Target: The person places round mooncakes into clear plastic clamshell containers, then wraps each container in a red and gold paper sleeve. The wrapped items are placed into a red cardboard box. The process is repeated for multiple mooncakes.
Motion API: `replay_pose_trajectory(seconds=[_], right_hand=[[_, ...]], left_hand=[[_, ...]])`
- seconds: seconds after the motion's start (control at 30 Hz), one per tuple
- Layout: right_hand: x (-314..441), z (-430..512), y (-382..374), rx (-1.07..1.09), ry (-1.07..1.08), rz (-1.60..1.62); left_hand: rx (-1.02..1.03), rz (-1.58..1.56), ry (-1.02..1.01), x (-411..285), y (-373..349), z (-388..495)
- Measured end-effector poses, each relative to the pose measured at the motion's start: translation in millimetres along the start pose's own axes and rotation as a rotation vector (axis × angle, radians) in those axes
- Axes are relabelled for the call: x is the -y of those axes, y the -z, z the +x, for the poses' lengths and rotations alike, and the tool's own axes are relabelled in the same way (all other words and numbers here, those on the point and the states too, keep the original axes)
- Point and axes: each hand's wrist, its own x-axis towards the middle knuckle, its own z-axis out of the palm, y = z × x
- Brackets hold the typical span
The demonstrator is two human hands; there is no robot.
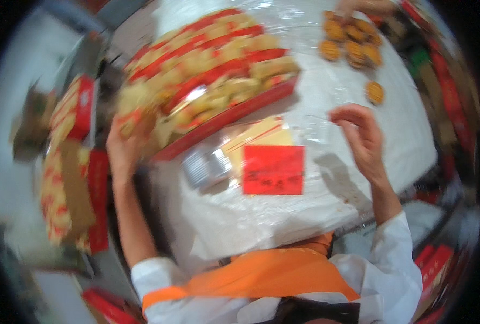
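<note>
My left hand point(128, 141) is shut on a wrapped pastry packet point(132, 103) with yellowish and red wrapping, at the near left corner of a big red box point(231, 117). Similar packets point(195, 60) fill the box in rows divided by red strips. My right hand point(363, 139) is raised over the white-covered table, fingers curled and thumb apart from them, with no object seen between them. Between my hands lie a red paper card point(274, 170) bearing writing, cream-coloured sheets point(260, 133) partly under it, and a stack of clear plastic trays or wrappers point(206, 168). The picture is blurred.
Several round golden-brown pastries point(355, 50) lie at the far right of the table point(264, 227), with one point(374, 92) nearer me. Another person's hand point(347, 8) reaches over the group. More filled red boxes point(98, 198) stand at the left, beside the table.
</note>
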Motion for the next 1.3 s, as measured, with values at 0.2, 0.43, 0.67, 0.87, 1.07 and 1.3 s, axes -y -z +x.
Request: replay_pose_trajectory(seconds=[0.2, 0.43, 0.67, 0.87, 1.07, 1.3], right_hand=[[-81, -13, 33, 0.067, -0.374, -0.207], [-173, 27, 130, -0.177, -0.222, -0.78], [-240, 101, 166, -0.087, -0.298, -1.085], [-260, 104, 160, -0.123, -0.145, -1.181], [-213, 107, 152, -0.321, -0.25, -0.964], [-111, 11, 89, -0.478, -0.173, 0.232]], left_hand=[[0.275, 0.173, -0.096, 56, -53, 58], [-0.004, 0.178, -0.136, 80, -61, 60], [-0.002, 0.312, -0.157, 44, -70, 44], [-0.427, 0.144, -0.389, -3, -49, -19], [0.246, 0.109, -0.691, -74, -127, -134], [0.452, 0.067, -0.649, -74, -223, -158]])
